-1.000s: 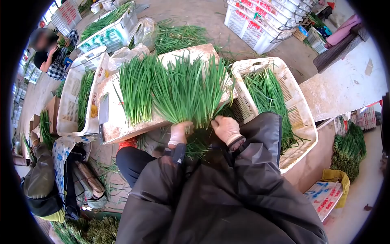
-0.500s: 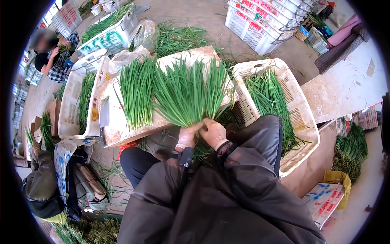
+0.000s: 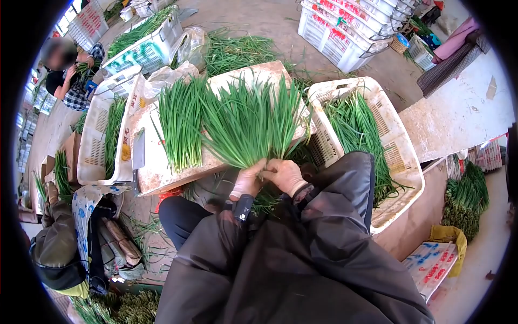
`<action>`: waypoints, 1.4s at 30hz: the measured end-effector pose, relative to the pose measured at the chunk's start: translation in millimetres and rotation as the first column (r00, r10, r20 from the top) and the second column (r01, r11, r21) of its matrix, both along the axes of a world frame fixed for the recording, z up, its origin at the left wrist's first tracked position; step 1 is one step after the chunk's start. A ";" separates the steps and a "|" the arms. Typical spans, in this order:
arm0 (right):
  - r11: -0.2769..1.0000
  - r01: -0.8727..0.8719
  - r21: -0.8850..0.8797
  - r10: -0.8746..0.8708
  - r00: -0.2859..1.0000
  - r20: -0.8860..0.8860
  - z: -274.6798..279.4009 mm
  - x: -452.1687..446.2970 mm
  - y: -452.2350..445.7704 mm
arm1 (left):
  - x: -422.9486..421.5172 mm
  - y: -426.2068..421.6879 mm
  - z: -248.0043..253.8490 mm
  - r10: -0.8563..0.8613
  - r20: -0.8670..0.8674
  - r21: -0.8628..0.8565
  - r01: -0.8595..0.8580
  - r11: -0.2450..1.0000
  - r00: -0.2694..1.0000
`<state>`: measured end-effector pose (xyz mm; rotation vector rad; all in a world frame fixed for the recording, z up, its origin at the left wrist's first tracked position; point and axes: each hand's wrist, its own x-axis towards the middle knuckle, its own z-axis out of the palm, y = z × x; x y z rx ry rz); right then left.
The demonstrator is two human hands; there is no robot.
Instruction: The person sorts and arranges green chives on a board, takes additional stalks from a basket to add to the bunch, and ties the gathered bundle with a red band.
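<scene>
Green bunch [image 3: 237, 127]: we have it at the middle of the board's [image 3: 271, 69] near edge, stem ends drawn together just off that edge, leaves fanned across toward the far edge; a narrower sheaf [image 3: 284, 117] splits off on its right.
Left hand [image 3: 247, 181]: our fingers are closed around the stem ends of the broad part.
Right hand [image 3: 286, 176]: ours is closed at the foot of the narrower sheaf, its fingertips meeting those of the left; how many stems it pinches is hidden from us.
Laid bunch [image 3: 182, 127]: it lies on the left half of the board, just beside the held one, stem ends toward the near edge and tips toward the far edge; neither of our hands touches it.
Knife [image 3: 139, 151]: it rests along the board's left edge, handle at the near left corner, well apart from our hands.
Right crate [image 3: 389, 129]: it stands just past the board's right edge, with loose greens [image 3: 353, 127] heaped inside, which we judge not yet gathered.
Left crate [image 3: 89, 156]: it stands past the board's left edge and holds more greens [image 3: 114, 129]; we cannot tell whether they are bunched.
Progress: by our judgement one bunch is laid neatly, while the held one is only partly formed, being split and fanned.
</scene>
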<state>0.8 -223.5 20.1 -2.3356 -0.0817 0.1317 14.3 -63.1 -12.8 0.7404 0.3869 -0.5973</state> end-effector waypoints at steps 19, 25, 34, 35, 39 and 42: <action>0.921 -0.161 -0.356 0.023 0.932 -0.362 25.2 5.4 -23.9 | 0.7 10.6 -15.9 0.026 -0.127 0.089 -0.015 0.996 0.992; 0.921 -0.136 -0.364 -0.091 0.836 -0.542 15.4 -4.7 -12.8 | -1.2 11.8 -11.5 -0.020 -0.111 0.176 0.039 0.984 0.994; 0.937 -0.206 -0.283 0.092 0.926 -0.367 0.0 -3.2 8.0 | 2.8 13.9 -26.8 -0.067 -0.068 -0.014 0.066 0.998 0.995; 0.878 -0.194 -0.437 0.052 0.947 -0.316 8.2 -4.1 12.9 | 0.8 13.6 -32.0 -0.074 0.048 0.083 0.070 0.994 0.996; 0.830 -0.381 -0.407 0.240 0.904 -0.355 18.4 -3.4 10.6 | -3.2 10.4 -33.2 -0.011 0.017 0.068 0.010 0.998 1.000; 0.796 -0.536 -0.282 0.411 0.820 -0.398 26.7 5.4 -6.4 | -8.4 12.0 -28.0 -0.059 0.165 0.200 0.025 0.980 0.985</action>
